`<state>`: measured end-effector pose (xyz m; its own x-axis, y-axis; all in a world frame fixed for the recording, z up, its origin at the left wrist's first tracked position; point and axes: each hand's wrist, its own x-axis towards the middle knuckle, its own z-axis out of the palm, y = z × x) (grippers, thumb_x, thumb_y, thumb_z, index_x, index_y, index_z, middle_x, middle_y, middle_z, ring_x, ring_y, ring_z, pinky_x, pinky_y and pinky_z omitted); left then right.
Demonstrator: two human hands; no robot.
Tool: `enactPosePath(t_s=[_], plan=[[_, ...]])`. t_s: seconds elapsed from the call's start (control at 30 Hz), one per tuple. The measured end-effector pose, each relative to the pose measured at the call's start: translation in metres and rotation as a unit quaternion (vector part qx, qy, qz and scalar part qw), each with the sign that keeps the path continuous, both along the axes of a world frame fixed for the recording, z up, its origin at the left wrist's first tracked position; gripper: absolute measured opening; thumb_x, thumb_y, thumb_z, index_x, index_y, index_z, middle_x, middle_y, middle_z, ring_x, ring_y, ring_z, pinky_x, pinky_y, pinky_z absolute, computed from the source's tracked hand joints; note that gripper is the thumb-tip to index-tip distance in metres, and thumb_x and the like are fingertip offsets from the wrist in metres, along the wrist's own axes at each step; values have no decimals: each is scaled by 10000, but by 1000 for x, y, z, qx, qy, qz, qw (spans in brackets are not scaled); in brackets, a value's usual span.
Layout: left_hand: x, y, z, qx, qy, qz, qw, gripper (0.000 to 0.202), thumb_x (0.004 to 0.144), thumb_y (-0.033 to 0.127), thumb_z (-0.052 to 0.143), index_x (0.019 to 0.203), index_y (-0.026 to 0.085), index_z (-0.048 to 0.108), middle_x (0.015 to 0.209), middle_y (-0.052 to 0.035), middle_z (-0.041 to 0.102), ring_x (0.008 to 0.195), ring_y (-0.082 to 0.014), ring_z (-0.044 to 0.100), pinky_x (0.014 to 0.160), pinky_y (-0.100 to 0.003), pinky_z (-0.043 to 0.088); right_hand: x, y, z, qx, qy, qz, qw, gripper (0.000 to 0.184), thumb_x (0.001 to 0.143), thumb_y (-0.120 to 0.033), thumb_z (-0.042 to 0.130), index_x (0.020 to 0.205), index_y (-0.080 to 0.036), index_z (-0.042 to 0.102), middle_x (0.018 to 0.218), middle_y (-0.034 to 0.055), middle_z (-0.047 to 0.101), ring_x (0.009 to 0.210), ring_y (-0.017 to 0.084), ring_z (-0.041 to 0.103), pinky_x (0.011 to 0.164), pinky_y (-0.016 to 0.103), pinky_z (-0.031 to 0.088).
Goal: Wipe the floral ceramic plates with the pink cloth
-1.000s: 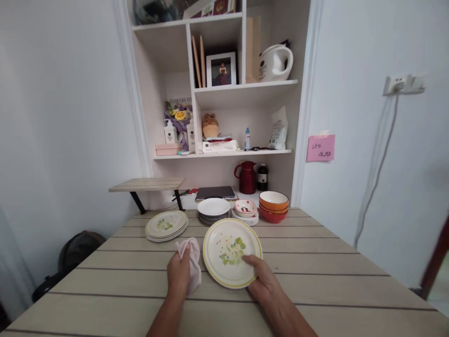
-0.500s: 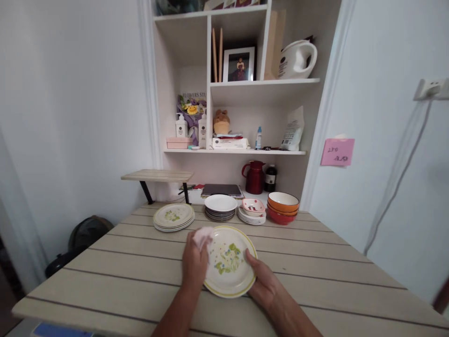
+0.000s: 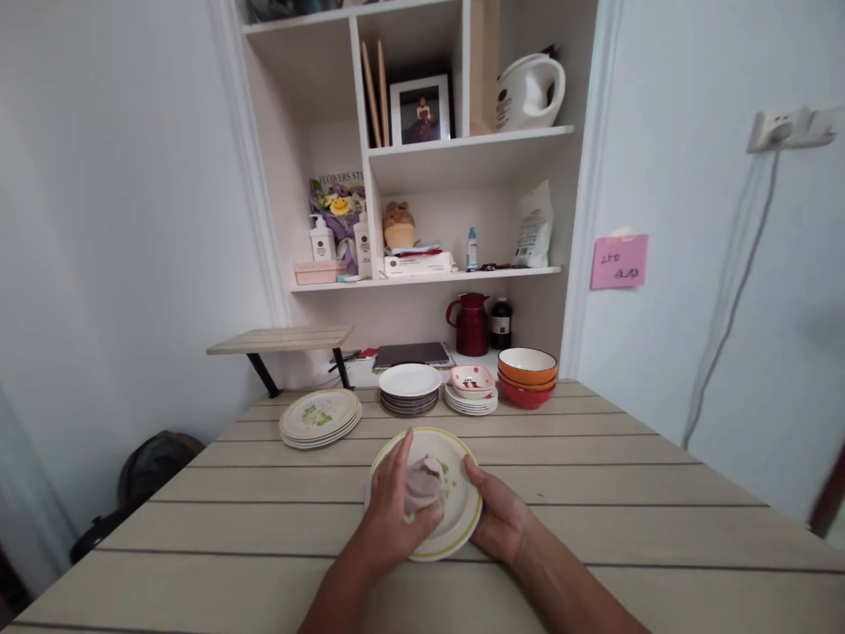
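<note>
1. Plate (image 3: 455,515), cream w/ yellow-green rim and green floral print, lies flat on slatted wooden table (image 3: 594,493), near front edge, centre of view.
2. Left hand (image 3: 394,511) sits on top of plate, fingers closed around crumpled pink cloth (image 3: 423,480); cloth pressed against plate's middle. One finger sticks out straight toward far rim.
3. Right hand (image 3: 500,521) grips plate's right rim: thumb lies on top of rim, other fingers tucked beneath, mostly hidden.
4. Behind plate, along table's far edge, L to R: stack of matching floral plates (image 3: 320,418); white plate on grey stack (image 3: 410,387); small pink dish (image 3: 471,382) on white plates; orange and red bowls (image 3: 526,377), nested. All well apart from hands.
5. Beyond table: white shelf unit (image 3: 462,141) w/ red jug (image 3: 471,326), bottles, framed photo. Pink note (image 3: 619,261) stuck on right wall.
</note>
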<state>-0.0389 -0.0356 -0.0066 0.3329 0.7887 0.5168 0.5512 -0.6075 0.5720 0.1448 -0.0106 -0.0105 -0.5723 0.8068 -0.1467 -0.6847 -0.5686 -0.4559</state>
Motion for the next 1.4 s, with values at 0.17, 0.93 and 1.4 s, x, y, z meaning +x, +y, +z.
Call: enactPosePath(t_s=[0.17,0.93,1.4], plan=[[-3,-19,4,55,-34,18,998,446,902,332,460,1344,286,488,1525,-92,272,1391,-294,278,1117,-506,275,4,12,-4,-17,4,-33,999,532,945,-416,387,1250,-4,530,1122,233,682,1083,261,630,1031,437,377],[10,-7,8,34,54,96,993,95,751,300,661,757,214,621,1038,-99,627,1027,-277,565,890,-441,473,4,15,1,41,67,60,995,594,923,-438,456,1244,60,507,1085,246,689,1029,249,655,1005,372,406],[5,6,-26,21,96,47,994,527,811,78,438,1257,308,601,1468,-67,436,1333,-265,419,1065,-473,395,0,17,2,31,53,29,998,546,891,-401,529,1257,5,526,1077,221,702,1006,258,665,1019,404,385]])
